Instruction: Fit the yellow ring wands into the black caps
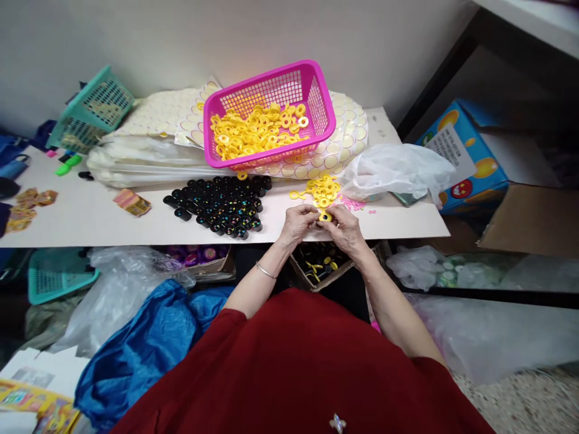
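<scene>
Both forearms reach forward from the red sleeves to the near edge of the tabletop (90, 220), slanting inward so that the hands come together. The left hand (298, 223), with a thin bracelet (266, 270) further down its arm, is turned with its back upward and its fingers bent in toward the right. The right hand (346, 230) mirrors it, knuckles up, its thumb and bent forefinger pointing left. Both are nearly closed, the fingertips pinching a single yellow ring (325, 216) from its two sides. The ring sits in the narrow gap between the hands, with a dark spot at its centre; whether that is a separate piece cannot be told. Just beyond the fingertips lies a loose pile of yellow rings (324, 190), with small pink bits (353, 204) scattered to its right, near the right hand. To the left of the left hand stands a cluster of black caps (221, 202), some with coloured specks inside. A pink basket (329, 99) with more yellow rings in it is farther back, and below the hands is an open cardboard box (335, 276) with black and yellow pieces.
</scene>
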`<state>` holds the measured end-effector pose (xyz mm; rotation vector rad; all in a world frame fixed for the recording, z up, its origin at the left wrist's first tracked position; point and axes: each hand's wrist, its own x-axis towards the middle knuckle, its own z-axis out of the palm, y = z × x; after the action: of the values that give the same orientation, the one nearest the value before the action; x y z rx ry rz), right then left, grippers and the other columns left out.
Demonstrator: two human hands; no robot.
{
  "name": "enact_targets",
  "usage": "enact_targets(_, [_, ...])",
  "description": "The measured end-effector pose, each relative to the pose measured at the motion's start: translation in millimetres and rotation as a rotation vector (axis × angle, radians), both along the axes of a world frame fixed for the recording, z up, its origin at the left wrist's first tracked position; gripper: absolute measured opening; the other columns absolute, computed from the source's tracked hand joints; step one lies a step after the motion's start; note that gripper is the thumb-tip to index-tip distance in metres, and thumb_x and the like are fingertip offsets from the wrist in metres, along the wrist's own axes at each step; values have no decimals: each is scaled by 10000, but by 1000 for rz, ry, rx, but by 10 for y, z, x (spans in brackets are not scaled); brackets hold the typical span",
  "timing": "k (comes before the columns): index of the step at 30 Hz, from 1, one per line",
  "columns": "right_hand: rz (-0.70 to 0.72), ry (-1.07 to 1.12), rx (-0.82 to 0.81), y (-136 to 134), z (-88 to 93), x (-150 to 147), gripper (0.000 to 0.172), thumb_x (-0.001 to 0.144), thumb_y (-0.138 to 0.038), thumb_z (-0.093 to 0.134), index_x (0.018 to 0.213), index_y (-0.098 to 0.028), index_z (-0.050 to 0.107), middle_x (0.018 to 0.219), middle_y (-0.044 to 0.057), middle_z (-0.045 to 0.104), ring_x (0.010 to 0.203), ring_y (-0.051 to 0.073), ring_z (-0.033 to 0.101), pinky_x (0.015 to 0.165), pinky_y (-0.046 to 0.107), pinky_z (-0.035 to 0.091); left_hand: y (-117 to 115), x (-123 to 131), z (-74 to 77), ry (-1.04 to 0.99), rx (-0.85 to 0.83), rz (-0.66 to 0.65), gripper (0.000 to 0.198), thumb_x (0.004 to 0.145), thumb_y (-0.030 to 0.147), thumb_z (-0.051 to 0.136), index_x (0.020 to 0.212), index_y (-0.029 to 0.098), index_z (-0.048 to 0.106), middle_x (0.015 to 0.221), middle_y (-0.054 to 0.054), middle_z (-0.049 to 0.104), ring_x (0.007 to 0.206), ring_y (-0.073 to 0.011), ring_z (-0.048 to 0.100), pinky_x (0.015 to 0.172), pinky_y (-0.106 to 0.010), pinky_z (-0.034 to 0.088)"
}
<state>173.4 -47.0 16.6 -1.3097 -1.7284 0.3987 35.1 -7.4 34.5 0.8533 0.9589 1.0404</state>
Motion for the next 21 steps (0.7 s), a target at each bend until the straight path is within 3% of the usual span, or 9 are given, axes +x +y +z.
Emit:
enact_targets(6, [-14, -217, 65, 71, -98, 64, 196, 843, -383, 547, 915, -211, 610, 898, 90, 598, 870, 245, 543, 768, 388, 470, 43, 36, -87, 21, 0, 14, 197, 477, 203, 743, 552, 113, 585, 458, 56, 528, 418, -29, 426, 463, -189, 315])
enact_targets(12, [-10, -231, 7, 78, -104, 51, 164, 838, -345, 540, 899, -209, 608, 916, 98, 601, 873, 245, 543, 767, 383, 477, 61, 56, -173, 14, -75, -16, 150, 500, 189, 713, 581, 109, 616, 479, 37, 541, 457, -62, 478, 506, -213, 372])
enact_targets(17, [-24, -3, -116, 83, -109, 16, 158, 782, -333, 597, 869, -206, 628, 874, 66, 594, 743, 184, 557, 669, 321, 486, 87, 84, -262, 74, -15, -36, 204, 526, 268, 742, 590, 99, 647, 518, 19, 566, 505, -67, 488, 547, -219, 389])
enact_targets(21, [-105, 380, -274, 85, -117, -70, 214, 741, -395, 622, 811, -194, 649, 793, 26, 611, 620, 132, 548, 547, 266, 472, 101, 92, -313, 164, 58, -32, 196, 569, 293, 715, 589, 106, 659, 519, 14, 568, 515, -77, 491, 550, -219, 382])
